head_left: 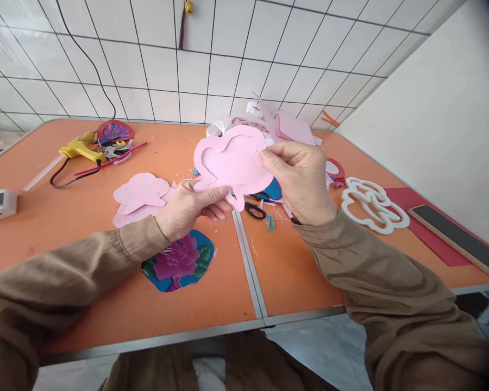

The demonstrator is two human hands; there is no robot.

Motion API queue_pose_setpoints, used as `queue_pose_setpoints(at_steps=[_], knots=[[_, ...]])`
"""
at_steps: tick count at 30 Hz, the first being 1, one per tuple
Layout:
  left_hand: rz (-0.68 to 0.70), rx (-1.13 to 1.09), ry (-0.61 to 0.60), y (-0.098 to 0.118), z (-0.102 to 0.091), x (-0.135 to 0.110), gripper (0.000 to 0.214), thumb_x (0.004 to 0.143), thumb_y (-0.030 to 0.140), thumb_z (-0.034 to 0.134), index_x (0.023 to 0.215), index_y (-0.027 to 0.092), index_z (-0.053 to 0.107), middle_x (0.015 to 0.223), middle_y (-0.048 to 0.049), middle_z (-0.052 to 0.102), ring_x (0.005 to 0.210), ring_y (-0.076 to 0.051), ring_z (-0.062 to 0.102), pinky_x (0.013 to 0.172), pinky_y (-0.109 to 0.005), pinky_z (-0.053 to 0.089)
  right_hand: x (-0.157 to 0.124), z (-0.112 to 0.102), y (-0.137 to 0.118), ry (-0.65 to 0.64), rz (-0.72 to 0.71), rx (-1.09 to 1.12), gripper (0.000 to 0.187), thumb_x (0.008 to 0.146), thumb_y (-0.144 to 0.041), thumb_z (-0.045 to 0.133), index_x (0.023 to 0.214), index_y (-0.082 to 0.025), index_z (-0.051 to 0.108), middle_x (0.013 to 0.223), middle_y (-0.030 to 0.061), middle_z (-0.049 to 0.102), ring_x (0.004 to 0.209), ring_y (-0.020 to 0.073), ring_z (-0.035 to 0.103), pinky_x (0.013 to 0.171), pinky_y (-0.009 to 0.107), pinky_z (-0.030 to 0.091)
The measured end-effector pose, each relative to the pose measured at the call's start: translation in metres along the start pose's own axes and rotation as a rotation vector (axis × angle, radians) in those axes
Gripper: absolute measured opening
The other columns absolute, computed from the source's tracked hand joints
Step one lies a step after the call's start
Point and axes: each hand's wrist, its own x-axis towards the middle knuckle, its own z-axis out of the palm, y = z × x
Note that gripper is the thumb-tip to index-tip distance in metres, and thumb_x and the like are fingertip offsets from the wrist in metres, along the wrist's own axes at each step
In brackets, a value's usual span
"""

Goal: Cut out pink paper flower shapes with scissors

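Between my hands, raised over the table, is a pink foam cutout (232,163) with a scalloped, flower-like outline and a cut line running inside its border. My left hand (199,201) pinches its lower left edge, thumb on top. On the right edge, my right hand (299,174) grips it between thumb and fingers. Beneath my left forearm lies a fabric piece (179,260) printed with a magenta flower on blue. More pink cutouts (142,193) rest left of my left hand. Black-handled scissors (255,210) lie below the held cutout, partly hidden by it.
A yellow glue gun (81,149) with a cord sits at the back left. White cloud-shaped outlines (372,206) lie at right beside a red sheet (427,222) and a phone-like dark slab (458,239). Pink sheets (295,127) lean near the tiled wall. A small green clip (270,222) lies near the scissors.
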Motion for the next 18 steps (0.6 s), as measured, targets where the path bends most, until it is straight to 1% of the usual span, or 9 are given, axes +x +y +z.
queue_pose_setpoints(at_steps=[7,12,15,18], knots=[[0.017,0.011,-0.007,0.0011,-0.001,-0.0006,0.025,0.073,0.036,0.08,0.067,0.012,0.076,0.062,-0.0036,0.073,0.049,-0.009,0.064,0.051,-0.018,0.054,0.0,-0.0003,0.0017,-0.002,0.016,0.05,0.014,0.077,-0.018,0.069,0.063,-0.018,0.068,0.058,-0.0027,0.061,0.058,0.0112,0.053,0.056,0.027,0.044],[0.029,0.016,0.007,-0.0001,-0.0021,0.0015,0.025,0.074,0.036,0.08,0.067,0.012,0.075,0.062,-0.0038,0.073,0.05,-0.01,0.064,0.051,-0.019,0.053,0.0009,0.0002,0.0043,-0.04,0.056,0.117,0.01,0.077,-0.023,0.071,0.069,-0.018,0.071,0.067,-0.0017,0.066,0.063,0.012,0.058,0.059,0.027,0.046],[0.041,0.019,0.019,-0.0007,-0.003,0.0021,0.023,0.073,0.034,0.08,0.066,0.013,0.075,0.062,-0.0035,0.073,0.049,-0.01,0.063,0.051,-0.019,0.053,0.0007,0.0,0.0046,-0.068,0.086,0.155,0.013,0.079,-0.025,0.071,0.068,-0.019,0.07,0.065,-0.0028,0.062,0.06,0.0112,0.055,0.056,0.026,0.044],[0.05,0.028,0.04,-0.0002,-0.0037,0.0022,0.023,0.073,0.034,0.079,0.065,0.013,0.075,0.061,-0.0043,0.073,0.049,-0.01,0.063,0.05,-0.02,0.052,-0.0002,-0.0011,0.0042,-0.1,0.131,0.193,0.018,0.081,-0.028,0.069,0.066,-0.02,0.068,0.059,-0.0038,0.054,0.054,0.0103,0.049,0.05,0.026,0.04]])
